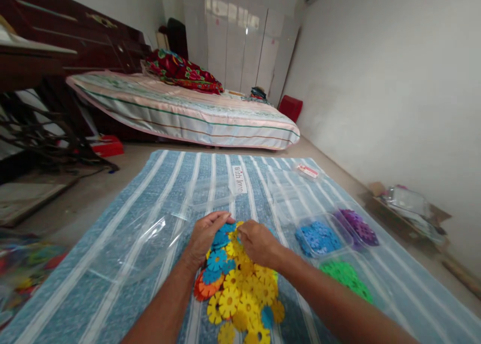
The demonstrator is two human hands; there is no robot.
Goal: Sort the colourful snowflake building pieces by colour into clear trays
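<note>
A heap of flower-shaped interlocking plastic discs lies on the striped cloth in front of me, mostly yellow discs (246,291), with blue discs (217,260) and orange discs (210,285) along its left side. At the far end of the heap, my left hand (208,234) curls around several blue discs, thumb toward the right. Close beside it, my right hand (260,243) is closed with fingertips down at the pile's top; a yellow disc shows at its fingers, partly hidden by them.
On the right stand clear containers of blue discs (318,238), purple discs (358,228) and green discs (347,279). A clear plastic bag (139,244) lies left, and a clear lid (210,191) ahead. Beyond the striped cloth (176,171) is a bed (195,113). A cardboard box (409,214) sits by the wall.
</note>
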